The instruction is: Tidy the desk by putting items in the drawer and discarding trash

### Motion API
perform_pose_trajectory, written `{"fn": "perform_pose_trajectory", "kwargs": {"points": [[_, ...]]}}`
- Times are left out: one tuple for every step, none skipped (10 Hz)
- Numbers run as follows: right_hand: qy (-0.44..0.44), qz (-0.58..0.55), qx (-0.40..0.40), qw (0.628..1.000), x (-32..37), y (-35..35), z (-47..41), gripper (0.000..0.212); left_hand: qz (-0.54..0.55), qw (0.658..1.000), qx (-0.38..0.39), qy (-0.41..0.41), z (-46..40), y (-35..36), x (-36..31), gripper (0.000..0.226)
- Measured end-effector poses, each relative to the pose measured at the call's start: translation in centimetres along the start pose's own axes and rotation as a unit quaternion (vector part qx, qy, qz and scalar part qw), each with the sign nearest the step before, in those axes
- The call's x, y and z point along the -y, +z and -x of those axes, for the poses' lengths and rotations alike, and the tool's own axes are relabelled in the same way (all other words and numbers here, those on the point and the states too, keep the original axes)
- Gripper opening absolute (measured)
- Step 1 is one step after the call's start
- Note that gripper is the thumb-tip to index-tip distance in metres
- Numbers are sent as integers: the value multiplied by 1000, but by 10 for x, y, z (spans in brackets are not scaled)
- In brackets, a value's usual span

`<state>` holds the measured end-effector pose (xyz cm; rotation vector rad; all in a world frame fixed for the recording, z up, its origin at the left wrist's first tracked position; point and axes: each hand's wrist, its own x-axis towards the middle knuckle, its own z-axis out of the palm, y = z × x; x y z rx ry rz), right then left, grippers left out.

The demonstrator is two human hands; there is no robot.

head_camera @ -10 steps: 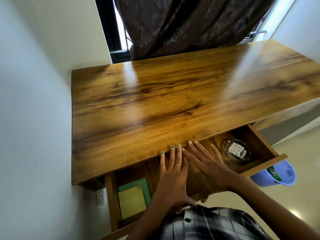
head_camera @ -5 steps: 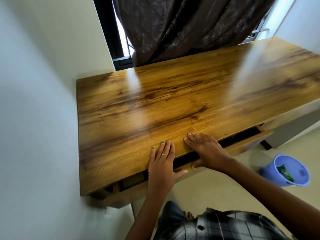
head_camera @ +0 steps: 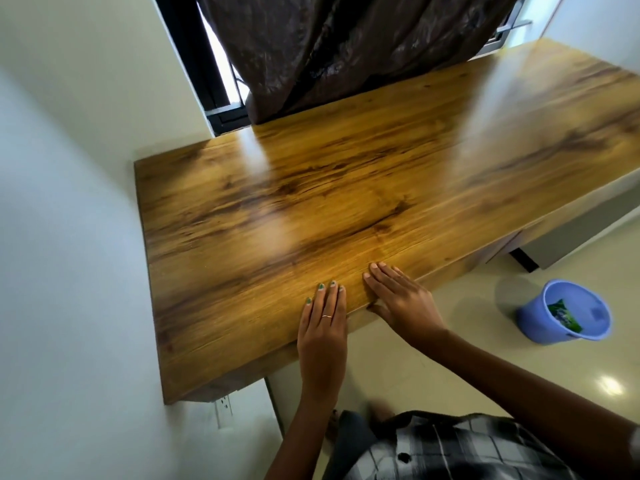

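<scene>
Left hand (head_camera: 323, 327) flat, fingers straight and together, fingertips on the front edge of the tabletop (head_camera: 346, 202). Right hand (head_camera: 401, 299) just beside it, also flat; fingers on the top, thumb tucked under the edge where the drawer front (head_camera: 485, 254) runs. Neither grip holds anything, both slack and unclamped.

Drawer reads as fully pushed in: front flush under the tabletop, no gap showing, contents hidden. Tabletop carries nothing visible.

Step, my read: final close of the drawer, task about done. Next move is only to lift both hands off; no precision needed, maybe check the drawer is seated.

Blue bin (head_camera: 568, 311) on the floor, well off to the right of the right hand, green wrapper (head_camera: 564, 315) inside it. Trash looks already discarded.

Farther back: dark curtain (head_camera: 346, 46) hanging at the tabletop's rear edge.
</scene>
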<state>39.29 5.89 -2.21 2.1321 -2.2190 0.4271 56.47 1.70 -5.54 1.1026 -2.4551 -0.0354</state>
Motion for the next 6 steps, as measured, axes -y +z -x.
{"fn": "perform_pose_trajectory", "kwargs": {"points": [[5,-15,3,1000,0,1,1,60,23,1000,8,-13,0,-1,-1,45],[5,-14,-9,1000,-3,3,3,58,26,999,18,-15,0,-3,0,45],[8,-18,-6,1000,-7,3,4,55,26,999,16,-20,0,-4,0,46],[16,-54,-3,998,-8,-3,3,55,71,995,10,-73,-5,-9,-9,48],[10,-98,-20,995,-15,-6,-1,48,117,986,1,-116,-18,-5,-23,49],[-6,-103,-18,995,-22,-5,-11,39,123,984,19,-128,-39,2,-33,49]]}}
